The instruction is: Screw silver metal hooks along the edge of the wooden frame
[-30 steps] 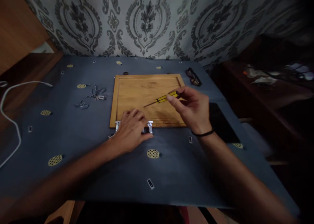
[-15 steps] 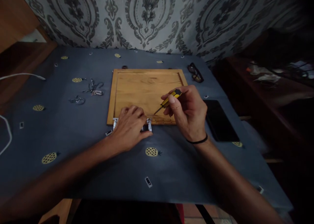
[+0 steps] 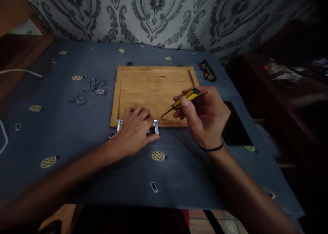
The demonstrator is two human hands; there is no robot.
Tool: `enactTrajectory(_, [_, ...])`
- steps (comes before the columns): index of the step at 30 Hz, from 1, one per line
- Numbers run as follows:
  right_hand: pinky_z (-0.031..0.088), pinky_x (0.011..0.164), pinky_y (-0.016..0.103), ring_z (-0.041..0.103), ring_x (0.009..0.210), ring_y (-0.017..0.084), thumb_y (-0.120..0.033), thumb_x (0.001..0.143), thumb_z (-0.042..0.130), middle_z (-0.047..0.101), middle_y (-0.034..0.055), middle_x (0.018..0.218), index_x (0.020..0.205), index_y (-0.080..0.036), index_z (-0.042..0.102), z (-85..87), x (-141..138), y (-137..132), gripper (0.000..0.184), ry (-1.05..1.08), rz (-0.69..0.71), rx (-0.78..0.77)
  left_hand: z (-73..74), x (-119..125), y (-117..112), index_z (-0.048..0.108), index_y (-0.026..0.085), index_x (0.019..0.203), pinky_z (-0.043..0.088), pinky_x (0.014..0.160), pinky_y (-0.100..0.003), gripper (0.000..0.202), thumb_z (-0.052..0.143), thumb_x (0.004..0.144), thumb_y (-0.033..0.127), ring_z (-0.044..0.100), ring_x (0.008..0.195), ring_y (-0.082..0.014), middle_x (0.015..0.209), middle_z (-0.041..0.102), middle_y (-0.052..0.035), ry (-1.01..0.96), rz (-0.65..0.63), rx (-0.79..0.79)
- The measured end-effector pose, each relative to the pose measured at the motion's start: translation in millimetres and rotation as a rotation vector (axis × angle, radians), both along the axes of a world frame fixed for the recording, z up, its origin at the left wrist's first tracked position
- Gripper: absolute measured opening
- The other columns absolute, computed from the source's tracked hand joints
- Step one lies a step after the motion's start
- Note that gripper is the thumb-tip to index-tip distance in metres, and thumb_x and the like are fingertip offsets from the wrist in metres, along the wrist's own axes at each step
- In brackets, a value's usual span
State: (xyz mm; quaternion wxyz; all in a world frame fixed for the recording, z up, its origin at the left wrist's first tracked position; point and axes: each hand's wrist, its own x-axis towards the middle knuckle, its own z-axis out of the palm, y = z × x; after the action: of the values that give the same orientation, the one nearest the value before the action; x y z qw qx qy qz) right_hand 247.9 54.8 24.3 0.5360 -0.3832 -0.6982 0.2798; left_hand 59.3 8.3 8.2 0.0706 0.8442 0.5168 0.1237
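A framed wooden panel [image 3: 143,90] lies flat on the table. My left hand [image 3: 135,129] rests over its near edge, fingers curled round a shiny metal fitting [image 3: 156,127] that shows at both sides of the hand; its middle is hidden. In my right hand [image 3: 205,116] is a yellow and black screwdriver [image 3: 188,98], pinched between thumb and fingers. Its thin shaft slants down to the left, with the tip just right of the fitting, close to the panel's near rail. Whether the tip touches the wood I cannot tell.
Small metal parts and a curved grey piece [image 3: 98,89] lie left of the panel. At the right are folded glasses [image 3: 207,70] and a black phone or tablet [image 3: 237,126]. A white cable [image 3: 22,70] runs along the left side of the blue tablecloth [image 3: 84,179].
My right hand has moved a little to the right with the screwdriver, whose handle leans lower. My left hand stays on the fitting. The whole view has shifted slightly.
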Motion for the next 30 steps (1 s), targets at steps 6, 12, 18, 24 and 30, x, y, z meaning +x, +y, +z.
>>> enactTrajectory(6, [0.049, 0.043, 0.023, 0.062, 0.047, 0.007, -0.034, 0.095, 0.067, 0.074, -0.0037, 0.086, 0.094, -0.026, 0.058, 10.7, -4.1, -7.7, 0.012, 0.171, 0.005, 0.041, -0.6, -0.7, -0.3, 0.073, 0.016, 0.103, 0.04, 0.089, -0.044, 0.035, 0.078, 0.087, 0.046, 0.055, 0.109, -0.0304, 0.107, 0.068, -0.0079, 0.003, 0.002, -0.013])
enactTrajectory(12, [0.05, 0.046, 0.025, 0.063, 0.05, 0.009, -0.04, 0.096, 0.066, 0.075, -0.0038, 0.089, 0.095, -0.028, 0.06, 9.0, -5.3, -12.4, 0.013, 0.118, -0.004, -0.019, 1.4, 0.6, 0.7, 0.072, 0.015, 0.1, 0.041, 0.09, -0.045, 0.034, 0.079, 0.086, 0.046, 0.055, 0.111, -0.0313, 0.107, 0.068, -0.0088, 0.015, 0.001, -0.011])
enactTrajectory(18, [0.05, 0.044, 0.022, 0.064, 0.049, 0.007, -0.035, 0.096, 0.067, 0.075, -0.0033, 0.087, 0.093, -0.025, 0.06, 7.9, -6.6, -10.8, 0.012, 0.137, 0.026, 0.005, 2.8, 1.3, 1.3, 0.072, 0.016, 0.1, 0.041, 0.09, -0.045, 0.034, 0.079, 0.086, 0.046, 0.056, 0.111, -0.0313, 0.108, 0.069, -0.0089, 0.022, 0.006, -0.031])
enactTrajectory(24, [0.05, 0.043, 0.021, 0.063, 0.047, 0.008, -0.037, 0.094, 0.069, 0.072, -0.0043, 0.079, 0.092, -0.022, 0.059, 4.7, -8.1, -8.9, 0.018, 0.13, 0.038, 0.007, 5.1, 1.9, 1.7, 0.073, 0.015, 0.101, 0.04, 0.09, -0.045, 0.034, 0.079, 0.086, 0.045, 0.055, 0.11, -0.0313, 0.108, 0.07, -0.0097, 0.027, 0.002, -0.032])
enactTrajectory(30, [0.052, 0.043, 0.02, 0.064, 0.048, 0.007, -0.036, 0.091, 0.073, 0.071, -0.0043, 0.082, 0.091, -0.023, 0.059, 5.3, -7.1, -9.0, 0.019, 0.135, 0.073, -0.011, 3.4, 1.5, 1.2, 0.073, 0.015, 0.103, 0.041, 0.09, -0.045, 0.036, 0.079, 0.086, 0.046, 0.055, 0.111, -0.0316, 0.109, 0.069, -0.0097, 0.034, -0.001, -0.019])
